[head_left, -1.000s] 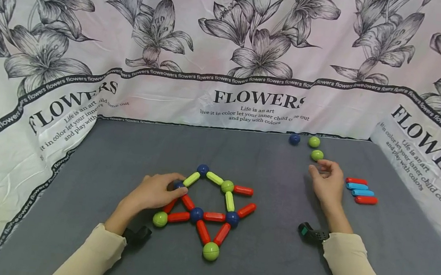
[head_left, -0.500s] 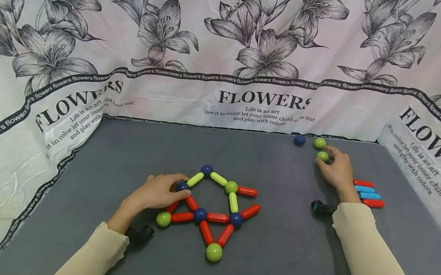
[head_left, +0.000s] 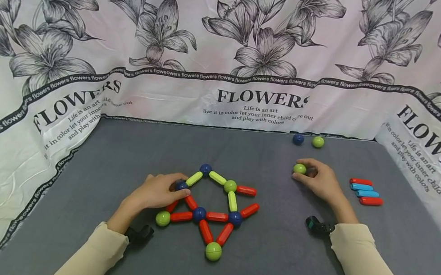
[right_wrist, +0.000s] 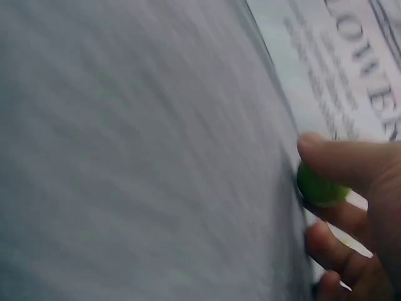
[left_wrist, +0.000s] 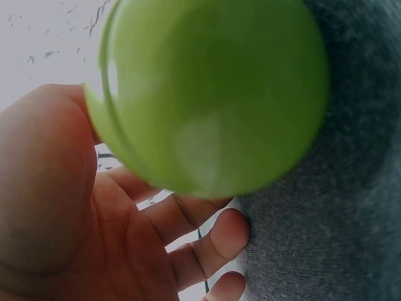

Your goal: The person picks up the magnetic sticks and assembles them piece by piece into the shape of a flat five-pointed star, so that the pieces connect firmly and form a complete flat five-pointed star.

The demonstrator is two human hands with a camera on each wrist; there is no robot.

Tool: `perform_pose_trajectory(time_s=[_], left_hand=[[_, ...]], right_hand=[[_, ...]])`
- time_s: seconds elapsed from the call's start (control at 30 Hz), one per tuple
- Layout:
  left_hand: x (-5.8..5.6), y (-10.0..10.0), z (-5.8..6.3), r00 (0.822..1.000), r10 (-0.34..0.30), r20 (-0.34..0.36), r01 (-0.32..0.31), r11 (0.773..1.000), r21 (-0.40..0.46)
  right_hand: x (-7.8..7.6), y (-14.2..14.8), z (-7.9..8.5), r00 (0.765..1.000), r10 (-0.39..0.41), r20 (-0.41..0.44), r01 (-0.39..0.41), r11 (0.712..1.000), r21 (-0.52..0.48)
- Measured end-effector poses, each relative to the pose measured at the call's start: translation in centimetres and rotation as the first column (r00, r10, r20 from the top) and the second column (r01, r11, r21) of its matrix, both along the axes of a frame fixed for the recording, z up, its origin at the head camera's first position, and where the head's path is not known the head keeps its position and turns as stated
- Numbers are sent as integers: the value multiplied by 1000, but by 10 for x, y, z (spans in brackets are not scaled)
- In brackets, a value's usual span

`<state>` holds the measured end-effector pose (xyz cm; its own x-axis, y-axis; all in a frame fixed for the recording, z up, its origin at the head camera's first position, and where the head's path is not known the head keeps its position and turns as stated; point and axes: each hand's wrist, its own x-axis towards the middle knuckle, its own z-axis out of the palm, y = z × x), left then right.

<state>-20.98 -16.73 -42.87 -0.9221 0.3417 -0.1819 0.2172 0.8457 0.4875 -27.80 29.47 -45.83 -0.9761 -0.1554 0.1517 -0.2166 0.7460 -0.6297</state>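
My left hand pinches a blue ball at the left corner of a flat figure of coloured rods and balls on the grey table. A yellow-green rod and a red rod run from that ball. In the left wrist view the figure's near-left green ball fills the top and hides part of the hand. My right hand holds a loose green ball between thumb and fingers, to the right of the figure. In the right wrist view the thumb covers part of this ball.
A blue ball and another green ball lie at the table's back edge. Right of my right hand, red and light blue rods lie in a stack-like row. A flower-printed cloth hangs behind the table.
My right hand has reached the nearer loose green ball, taken hold of it and brought it toward the front left. The left hand stays on the blue ball.
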Motion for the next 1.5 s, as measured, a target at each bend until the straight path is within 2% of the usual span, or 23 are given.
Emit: perform_pose_trajectory(time_s=[0.13, 0.3, 0.43, 0.7, 0.9, 0.97, 1.13, 1.3, 1.5], left_hand=[[0, 0, 0, 1000, -4, -3, 4, 1000, -2], [-1, 0, 0, 1000, -6, -2, 6, 1000, -2], [-1, 1, 1, 1000, -9, -5, 9, 1000, 1], [0, 3, 1, 1000, 2, -25, -3, 1000, -7], [0, 2, 1, 1000, 8, -22, -8, 1000, -3], [1, 1, 1, 1000, 11, -20, -11, 1000, -4], [2, 1, 2, 1000, 10, -17, -10, 1000, -6], [2, 0, 2, 1000, 9, -10, -9, 1000, -5], [2, 0, 2, 1000, 11, -8, -11, 1000, -4]], right_hand=[[15, -24, 1, 986, 161, 30, -160, 986, -44], [32, -55, 3, 938, 342, 47, -336, 936, -104], [40, -69, 3, 906, 421, 35, -414, 901, -130], [48, -75, 5, 900, 435, 11, -431, 896, -109], [52, -72, 9, 876, 463, 134, -460, 886, -50], [54, -74, 9, 878, 452, 156, -454, 891, -25], [57, -81, 5, 899, 430, 88, -432, 902, 6], [60, -83, 4, 893, 448, 34, -448, 894, -1], [60, -84, 3, 889, 457, 27, -457, 889, -3]])
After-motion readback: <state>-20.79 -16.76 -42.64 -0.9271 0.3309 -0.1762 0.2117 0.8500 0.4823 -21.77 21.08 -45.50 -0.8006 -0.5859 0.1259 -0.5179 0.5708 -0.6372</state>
